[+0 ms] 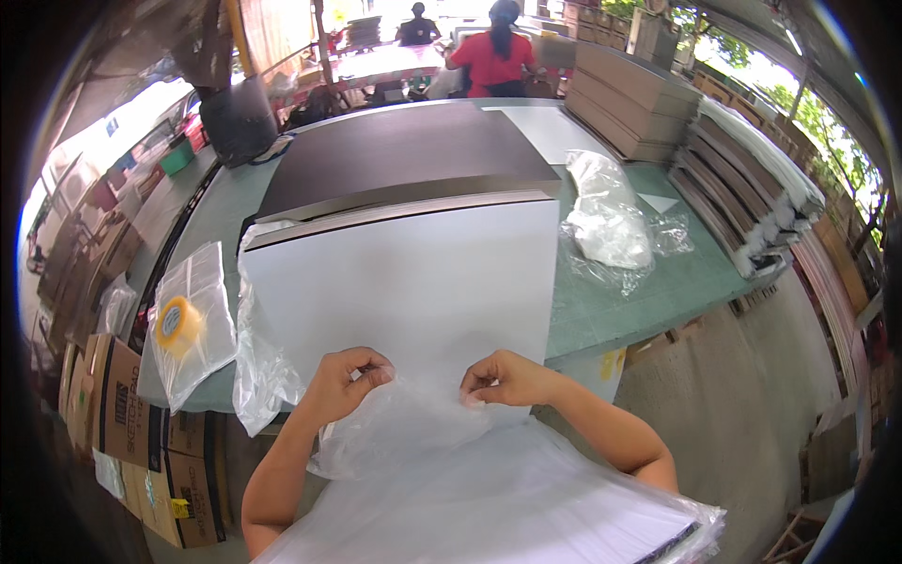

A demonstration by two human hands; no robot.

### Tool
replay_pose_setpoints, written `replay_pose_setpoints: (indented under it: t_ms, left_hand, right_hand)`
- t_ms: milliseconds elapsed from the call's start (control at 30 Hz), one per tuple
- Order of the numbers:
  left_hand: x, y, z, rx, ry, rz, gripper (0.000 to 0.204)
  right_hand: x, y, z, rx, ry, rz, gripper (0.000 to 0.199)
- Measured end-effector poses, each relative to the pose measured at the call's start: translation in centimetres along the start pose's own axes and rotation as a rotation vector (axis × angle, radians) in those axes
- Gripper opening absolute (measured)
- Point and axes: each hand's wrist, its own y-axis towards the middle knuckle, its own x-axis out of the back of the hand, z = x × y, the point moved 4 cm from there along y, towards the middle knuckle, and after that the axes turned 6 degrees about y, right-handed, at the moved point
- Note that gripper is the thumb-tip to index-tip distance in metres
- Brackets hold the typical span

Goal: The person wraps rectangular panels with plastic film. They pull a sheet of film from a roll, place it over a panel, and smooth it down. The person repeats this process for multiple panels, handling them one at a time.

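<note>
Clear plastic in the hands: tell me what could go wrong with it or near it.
The thin clear plastic might tear or crease where the left hand and right hand pinch it. Separately, the tape roll lies near the left edge of the green table, so a bump could knock it off.
</note>
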Motion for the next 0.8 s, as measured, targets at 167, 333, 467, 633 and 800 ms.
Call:
replay_pose_setpoints:
  t_ms: [167, 333, 467, 633, 800]
  left_hand:
    - [0.1, -0.3, -0.5, 0.009, -0.132, -0.03, 0.024]
    - [-0.6, -0.5, -0.6, 0.095, -0.682, 0.154, 0.03]
    - [-1.4, -1.2, -0.6, 0.139, -0.645, 0.191, 0.034]
    - [0.3, -3.0, -2.7, 0.148, -0.874, 0.395, 0.025]
    - [0.8, -5.5, -1.4, -0.004, -0.247, 0.678, 0.016]
  right_hand:
    - [-1.3, 0.5, 4.1, 0.539, 0.184, -0.44, 0.018]
    - [-1.5, -0.1, 3.8, 0.433, 0.415, -0.378, 0.015]
    - [-3.3, 0.0, 1.5, 0.145, 0.869, -0.177, 0.021]
    - [-8.7, -0.7, 3.0, 0.204, -0.206, 0.389, 0.025]
    - [-3.2, -4.0, 5.8, 0.2, 0.619, 0.442, 0.034]
